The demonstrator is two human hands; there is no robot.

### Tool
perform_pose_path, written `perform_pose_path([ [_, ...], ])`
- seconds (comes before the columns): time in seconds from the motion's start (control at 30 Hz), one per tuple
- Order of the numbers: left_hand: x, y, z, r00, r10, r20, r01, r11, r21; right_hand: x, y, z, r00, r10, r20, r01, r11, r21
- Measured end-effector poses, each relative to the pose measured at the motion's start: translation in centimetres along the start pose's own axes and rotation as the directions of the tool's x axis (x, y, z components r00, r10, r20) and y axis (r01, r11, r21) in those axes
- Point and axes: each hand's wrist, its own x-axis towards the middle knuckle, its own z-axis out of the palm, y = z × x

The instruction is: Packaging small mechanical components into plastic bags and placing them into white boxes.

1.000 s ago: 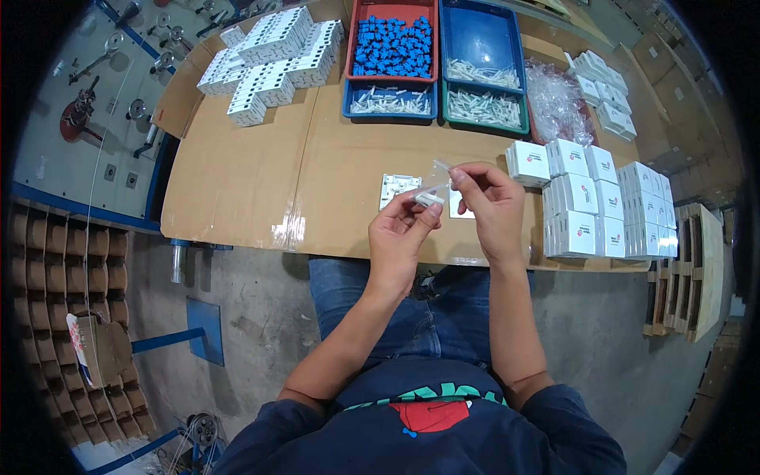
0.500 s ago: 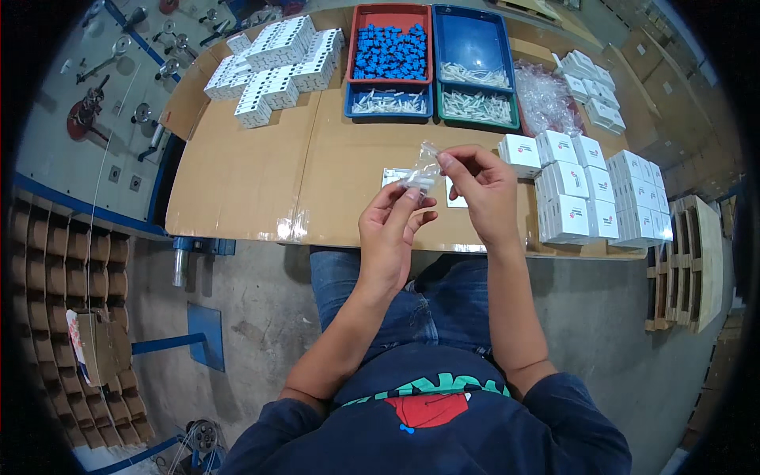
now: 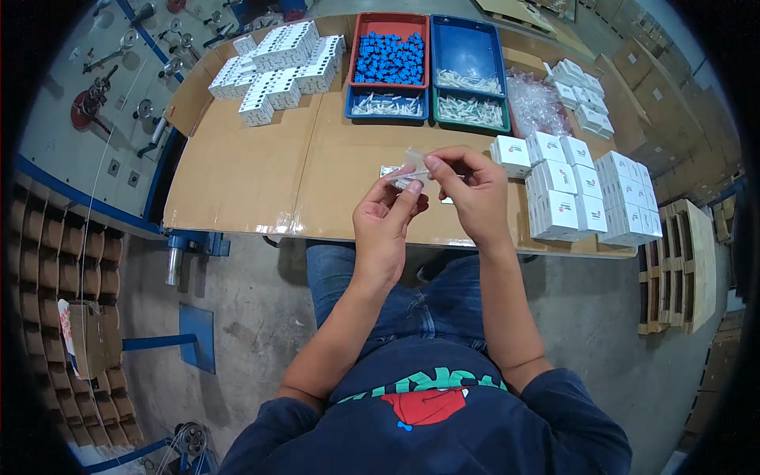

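Note:
Over the front of the cardboard-covered table (image 3: 245,182), my two hands hold a small clear plastic bag (image 3: 413,161) between them. White pieces show through its lower part. My left hand (image 3: 388,218) pinches the bag's bottom between thumb and fingers. At its upper right edge, the closed thumb and forefinger of my right hand (image 3: 473,190) grip the plastic. Behind the hands lies a flat white piece (image 3: 388,170), mostly covered by them.
At the back stand a red tray (image 3: 389,49) of blue parts, a blue tray (image 3: 467,47) and smaller trays of white plugs. Stacks of white boxes (image 3: 277,67) rise at far left, more boxes (image 3: 554,214) at right. Clear bags (image 3: 537,103) are heaped at back right.
The bag is tilted and lower, and my right hand has shifted slightly left along its top toward the left hand. The whole view has also moved a little.

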Motion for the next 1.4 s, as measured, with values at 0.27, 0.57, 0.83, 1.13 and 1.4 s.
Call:
perform_pose_path([
  [0.27,-0.1,-0.3,1.1,1.0,0.022,0.009,-0.023,0.998,0.06,0.2,0.6,-0.3,0.997,-0.014,-0.073,0.012,1.0,-0.022],
  [0.57,1.0,-0.8,0.6,0.997,-0.072,0.032,0.071,0.996,0.058,1.1,1.2,-1.9,0.979,0.202,0.04,-0.204,0.925,0.319],
  [0.83,4.3,-0.7,0.4,0.998,0.027,-0.054,-0.015,0.975,0.223,1.9,3.0,-1.9,0.978,0.203,0.042,-0.207,0.971,0.12],
  [1.13,7.2,-4.5,-3.4,0.995,0.018,-0.095,0.009,0.962,0.273,2.7,7.0,-1.1,0.962,0.272,0.018,-0.272,0.962,0.018],
  [1.4,12.2,-4.4,-8.5,0.961,-0.231,0.153,0.149,0.896,0.418,5.2,11.3,-2.1,0.949,0.312,0.031,-0.314,0.947,0.062],
])
